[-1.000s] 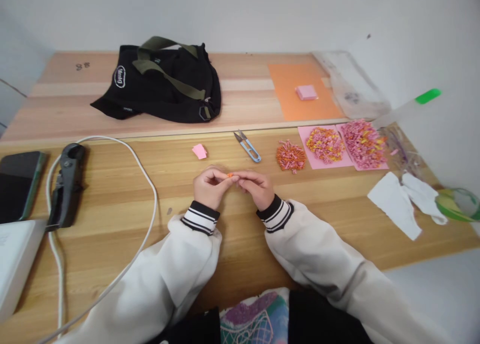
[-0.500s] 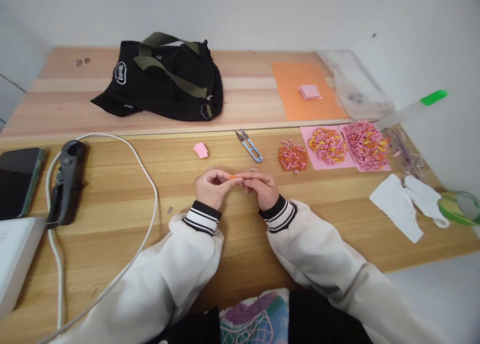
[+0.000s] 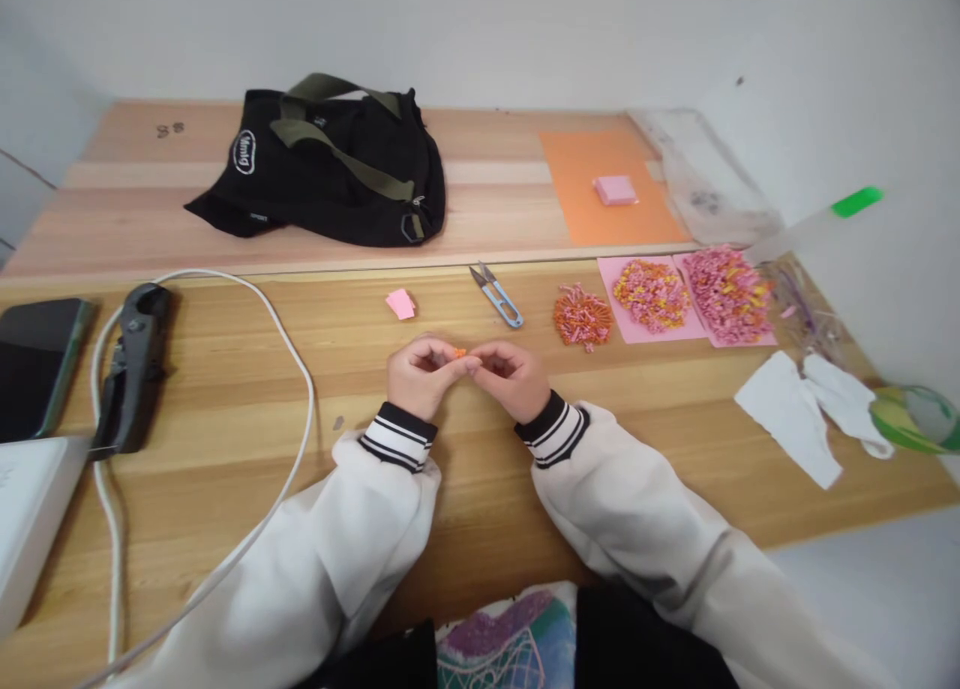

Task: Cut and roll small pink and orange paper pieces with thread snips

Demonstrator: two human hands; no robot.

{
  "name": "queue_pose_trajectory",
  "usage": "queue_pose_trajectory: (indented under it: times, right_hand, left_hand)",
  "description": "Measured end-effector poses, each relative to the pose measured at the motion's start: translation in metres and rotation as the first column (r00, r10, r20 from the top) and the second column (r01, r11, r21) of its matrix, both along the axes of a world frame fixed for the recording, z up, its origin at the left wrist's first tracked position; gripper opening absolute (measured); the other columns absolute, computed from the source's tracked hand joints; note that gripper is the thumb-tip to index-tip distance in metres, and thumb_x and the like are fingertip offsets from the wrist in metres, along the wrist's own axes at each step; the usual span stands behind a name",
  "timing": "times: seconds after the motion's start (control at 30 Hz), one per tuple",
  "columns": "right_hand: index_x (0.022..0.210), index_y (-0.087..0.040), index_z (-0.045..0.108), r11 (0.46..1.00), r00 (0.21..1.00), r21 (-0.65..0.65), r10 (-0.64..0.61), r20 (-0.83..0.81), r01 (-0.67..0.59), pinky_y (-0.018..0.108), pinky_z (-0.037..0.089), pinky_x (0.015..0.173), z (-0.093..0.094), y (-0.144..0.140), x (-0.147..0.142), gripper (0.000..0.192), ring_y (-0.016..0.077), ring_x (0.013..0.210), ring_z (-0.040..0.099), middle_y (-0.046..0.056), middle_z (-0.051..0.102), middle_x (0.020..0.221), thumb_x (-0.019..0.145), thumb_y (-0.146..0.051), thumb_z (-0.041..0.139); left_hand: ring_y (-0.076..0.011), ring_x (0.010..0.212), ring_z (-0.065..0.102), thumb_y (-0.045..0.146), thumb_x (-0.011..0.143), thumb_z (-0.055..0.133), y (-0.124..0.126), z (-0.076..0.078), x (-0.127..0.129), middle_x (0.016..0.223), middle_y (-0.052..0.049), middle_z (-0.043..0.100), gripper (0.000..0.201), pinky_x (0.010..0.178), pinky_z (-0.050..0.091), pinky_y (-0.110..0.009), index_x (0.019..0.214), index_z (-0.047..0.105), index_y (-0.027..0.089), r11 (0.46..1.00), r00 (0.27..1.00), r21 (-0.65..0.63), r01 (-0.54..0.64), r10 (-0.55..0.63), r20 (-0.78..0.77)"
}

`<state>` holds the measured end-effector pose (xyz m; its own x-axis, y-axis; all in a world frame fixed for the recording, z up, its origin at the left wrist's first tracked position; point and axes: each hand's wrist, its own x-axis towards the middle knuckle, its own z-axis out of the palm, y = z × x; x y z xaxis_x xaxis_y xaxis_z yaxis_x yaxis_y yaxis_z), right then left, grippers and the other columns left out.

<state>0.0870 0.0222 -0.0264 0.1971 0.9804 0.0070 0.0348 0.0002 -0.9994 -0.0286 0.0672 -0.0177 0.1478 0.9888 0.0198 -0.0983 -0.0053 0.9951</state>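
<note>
We pinch a tiny orange paper piece (image 3: 459,352) between the closed fingertips of our left hand (image 3: 420,374) and right hand (image 3: 514,377), just above the wooden table (image 3: 225,369). Beyond our hands lie thread snips (image 3: 496,294) and a pink paper scrap (image 3: 400,303).

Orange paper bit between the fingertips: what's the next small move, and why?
Probably keep folding it in place. Both the left hand and right hand pinch the orange paper bit just above the table, and it looks unfinished beside the orange pile of folded pieces.
</note>
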Motion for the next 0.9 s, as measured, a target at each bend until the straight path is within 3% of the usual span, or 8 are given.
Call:
queue_pose_trajectory:
  times: [0.33,0.57,0.9]
  right_hand:
    - [0.067,-0.017,0.060,0.999,0.999,-0.021,-0.050,-0.015,0.049,0.024,0.041,0.049,0.0016,0.0006,-0.0002,0.020,0.0098,0.050,0.049,0.000,0.059,0.057,0.062,-0.036,0.065]
    - [0.066,-0.017,0.056,0.992,0.987,-0.054,-0.123,-0.104,0.118,0.023,0.041,0.047,0.0015,0.0032,-0.0005,0.020,0.0086,0.049,0.048,-0.001,0.057,0.058,0.060,-0.034,0.065]
    - [0.067,-0.016,0.059,0.990,0.981,-0.035,-0.141,-0.136,0.137,0.022,0.041,0.046,0.0077,0.0024,-0.0018,0.021,0.0066,0.045,0.045,-0.003,0.055,0.054,0.061,-0.035,0.065]
  left_hand:
    - [-0.0073,0.047,0.045,0.027,0.042,0.080,-0.0010,-0.0027,0.0000,0.051,0.002,0.054,0.026,0.045,0.037,-0.021,0.048,0.057,0.015,0.998,1.000,0.056,0.005,-0.005,-0.012]
    - [-0.0107,0.057,0.054,0.024,0.052,0.076,-0.0015,-0.0066,-0.0003,0.065,-0.002,0.062,0.015,0.055,0.044,-0.024,0.061,0.067,0.015,0.995,0.998,0.084,0.053,-0.050,-0.037]
    - [-0.0123,0.065,0.058,0.022,0.059,0.071,-0.0011,-0.0058,0.0004,0.069,-0.004,0.065,0.008,0.061,0.046,-0.025,0.065,0.070,0.017,0.991,1.000,0.132,0.015,-0.013,-0.015]
